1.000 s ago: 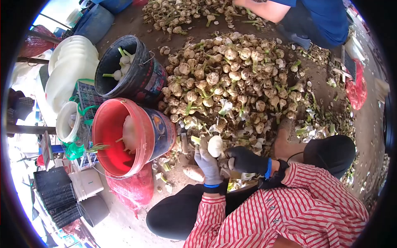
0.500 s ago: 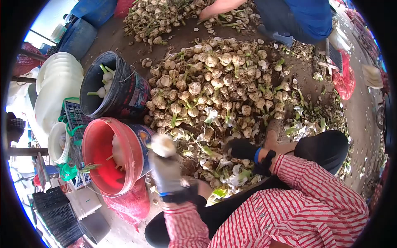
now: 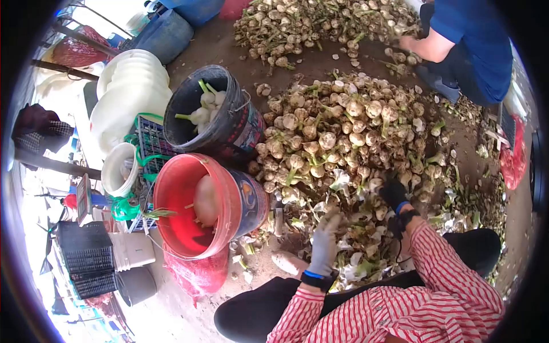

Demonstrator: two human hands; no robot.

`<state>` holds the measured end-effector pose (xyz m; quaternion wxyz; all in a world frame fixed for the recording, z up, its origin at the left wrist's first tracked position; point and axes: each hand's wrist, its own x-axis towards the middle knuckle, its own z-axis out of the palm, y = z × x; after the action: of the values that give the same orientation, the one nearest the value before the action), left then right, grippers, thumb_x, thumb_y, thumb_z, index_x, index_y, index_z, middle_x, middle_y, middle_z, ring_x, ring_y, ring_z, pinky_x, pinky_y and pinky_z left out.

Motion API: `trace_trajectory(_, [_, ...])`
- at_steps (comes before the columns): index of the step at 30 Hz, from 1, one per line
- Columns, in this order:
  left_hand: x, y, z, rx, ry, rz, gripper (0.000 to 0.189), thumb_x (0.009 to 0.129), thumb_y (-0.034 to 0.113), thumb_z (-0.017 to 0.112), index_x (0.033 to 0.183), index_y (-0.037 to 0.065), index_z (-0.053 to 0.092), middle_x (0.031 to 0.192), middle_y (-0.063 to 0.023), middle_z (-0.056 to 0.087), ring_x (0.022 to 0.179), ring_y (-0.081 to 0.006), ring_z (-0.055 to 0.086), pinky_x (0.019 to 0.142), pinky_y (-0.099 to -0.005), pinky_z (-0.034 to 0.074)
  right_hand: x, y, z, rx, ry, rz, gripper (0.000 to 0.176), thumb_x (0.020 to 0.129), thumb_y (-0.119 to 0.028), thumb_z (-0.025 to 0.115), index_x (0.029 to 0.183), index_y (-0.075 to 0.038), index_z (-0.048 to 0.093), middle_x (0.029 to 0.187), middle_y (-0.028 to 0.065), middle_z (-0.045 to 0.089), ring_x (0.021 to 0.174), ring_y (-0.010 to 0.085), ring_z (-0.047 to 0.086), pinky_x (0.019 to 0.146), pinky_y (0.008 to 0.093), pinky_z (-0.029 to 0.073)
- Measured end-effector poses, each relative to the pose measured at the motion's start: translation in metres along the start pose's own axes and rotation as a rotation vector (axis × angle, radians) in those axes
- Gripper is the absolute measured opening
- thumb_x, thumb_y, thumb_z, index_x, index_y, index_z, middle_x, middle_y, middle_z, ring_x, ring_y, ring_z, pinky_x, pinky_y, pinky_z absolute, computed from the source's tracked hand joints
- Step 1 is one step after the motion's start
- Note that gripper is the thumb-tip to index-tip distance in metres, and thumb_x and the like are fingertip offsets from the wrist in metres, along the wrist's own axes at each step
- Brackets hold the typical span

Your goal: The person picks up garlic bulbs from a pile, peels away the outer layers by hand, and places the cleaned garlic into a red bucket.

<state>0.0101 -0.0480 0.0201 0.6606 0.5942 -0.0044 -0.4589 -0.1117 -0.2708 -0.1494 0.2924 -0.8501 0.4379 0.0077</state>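
My left hand (image 3: 325, 243), in a pale glove with a blue band at the wrist, hangs over loose peelings at the near edge of a heap of garlic bulbs (image 3: 357, 123). Its fingers are stretched out and nothing shows in them. My right hand (image 3: 394, 196), in a black glove, reaches into the heap's near side and touches the bulbs; its fingers are too dark to read. To the left lies a tilted red bucket (image 3: 166, 177) with a pale garlic bulb (image 3: 207, 200) inside. Behind it, a black bucket (image 3: 231, 97) holds several white garlic bulbs with green stems (image 3: 203, 111).
A person in blue (image 3: 469, 51) works at a second garlic heap (image 3: 303, 26) at the back. A red mesh sack (image 3: 197, 274) lies below the red bucket. Black crates (image 3: 86, 257) and white tubs (image 3: 128, 97) stand at left. My knees flank the peelings (image 3: 357, 266).
My left hand has moved right from beside the red bucket, and the white garlic bulb it held is gone from it. My right hand has moved further into the heap. The view has turned left.
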Motion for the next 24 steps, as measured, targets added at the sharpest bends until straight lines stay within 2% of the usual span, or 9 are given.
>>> trace_trajectory(2, [0.007, -0.026, 0.004, 0.034, 0.051, -0.078, 0.064, 0.082, 0.025, 0.062, 0.132, 0.0, 0.03, 0.115, -0.0115, 0.051, 0.098, -0.0199, 0.054, 0.084, -0.0292, 0.045, -0.041, -0.059, -0.025, 0.273, 0.019, -0.239, 0.046, 0.072, -0.027, 0.062, 0.113, -0.007, 0.054, 0.106, 0.0166, 0.057, 0.098, 0.0291, 0.055, 0.084, 0.0376, 0.043])
trace_trajectory(3, [0.007, -0.029, 0.007, 0.029, 0.006, -0.065, 0.062, 0.083, 0.024, 0.06, 0.131, 0.0, 0.03, 0.118, -0.012, 0.048, 0.102, -0.0187, 0.052, 0.087, -0.0301, 0.043, -0.06, -0.08, -0.023, 0.316, 0.152, -0.356, 0.048, 0.07, -0.028, 0.062, 0.112, -0.006, 0.053, 0.1, 0.0144, 0.06, 0.094, 0.0299, 0.056, 0.082, 0.0371, 0.044])
trace_trajectory(5, [0.007, -0.023, 0.01, -0.068, -0.131, 0.026, 0.063, 0.079, 0.018, 0.064, 0.13, 0.002, 0.03, 0.118, -0.0115, 0.047, 0.101, -0.0174, 0.052, 0.085, -0.0267, 0.045, -0.096, -0.13, -0.065, 0.317, 0.055, -0.677, 0.051, 0.072, -0.029, 0.063, 0.114, -0.004, 0.05, 0.101, 0.0169, 0.058, 0.094, 0.0341, 0.054, 0.08, 0.0382, 0.044])
trace_trajectory(6, [0.007, -0.028, 0.006, -0.073, 0.01, -0.012, 0.061, 0.077, 0.009, 0.066, 0.127, 0.002, 0.032, 0.109, -0.0107, 0.051, 0.097, -0.0176, 0.054, 0.082, -0.0248, 0.047, -0.115, -0.146, -0.078, 0.175, -0.018, -0.556, 0.049, 0.073, -0.023, 0.063, 0.116, -0.004, 0.049, 0.104, 0.0167, 0.058, 0.097, 0.0319, 0.055, 0.081, 0.0379, 0.044])
trace_trajectory(8, [-0.004, -0.001, 0.001, -0.118, -0.021, 0.139, 0.061, 0.073, 0.006, 0.069, 0.124, -0.001, 0.036, 0.108, -0.0097, 0.049, 0.091, -0.0143, 0.054, 0.08, -0.0218, 0.048, -0.12, -0.159, -0.09, 0.839, 0.045, -0.544, 0.047, 0.078, -0.02, 0.062, 0.119, -0.003, 0.047, 0.103, 0.0139, 0.059, 0.097, 0.0278, 0.057, 0.081, 0.036, 0.044])
trace_trajectory(11, [-0.021, 0.017, 0.008, -0.04, -0.002, 0.25, 0.063, 0.07, 0.005, 0.072, 0.123, 0.0, 0.038, 0.111, -0.0093, 0.048, 0.095, -0.0154, 0.052, 0.084, -0.0233, 0.045, -0.106, -0.142, -0.09, 1.009, -0.095, -0.298, 0.041, 0.082, -0.021, 0.06, 0.117, -0.002, 0.049, 0.098, 0.0102, 0.06, 0.092, 0.0207, 0.057, 0.08, 0.0329, 0.044])
trace_trajectory(14, [-0.026, 0.005, 0.009, 0.281, 0.032, 0.411, 0.063, 0.067, 0.005, 0.074, 0.121, 0.0, 0.042, 0.113, -0.0092, 0.047, 0.1, -0.0174, 0.049, 0.088, -0.0265, 0.041, -0.106, -0.142, -0.098, 0.687, -0.23, -0.48, 0.035, 0.085, -0.029, 0.058, 0.107, -0.002, 0.055, 0.089, 0.01, 0.059, 0.082, 0.0178, 0.057, 0.073, 0.0306, 0.045])
trace_trajectory(18, [-0.037, 0.003, 0.004, 0.523, 0.086, 0.564, 0.062, 0.062, 0.0, 0.075, 0.116, -0.001, 0.045, 0.107, -0.0067, 0.05, 0.095, -0.0153, 0.051, 0.087, -0.0279, 0.043, -0.109, -0.158, -0.087, 0.8, -0.306, -0.322, 0.037, 0.083, -0.04, 0.058, 0.092, -0.004, 0.058, 0.071, 0.0113, 0.058, 0.061, 0.0174, 0.054, 0.057, 0.0318, 0.043])
trace_trajectory(24, [-0.045, -0.001, -0.001, 0.397, 0.078, 0.437, 0.06, 0.059, 0.011, 0.08, 0.111, -0.002, 0.052, 0.107, -0.0096, 0.047, 0.094, -0.0176, 0.051, 0.087, -0.0275, 0.041, -0.115, -0.153, -0.095, 0.705, -0.369, -0.351, 0.037, 0.082, -0.039, 0.058, 0.09, -0.002, 0.058, 0.068, 0.012, 0.057, 0.059, 0.0196, 0.056, 0.055, 0.0343, 0.043])
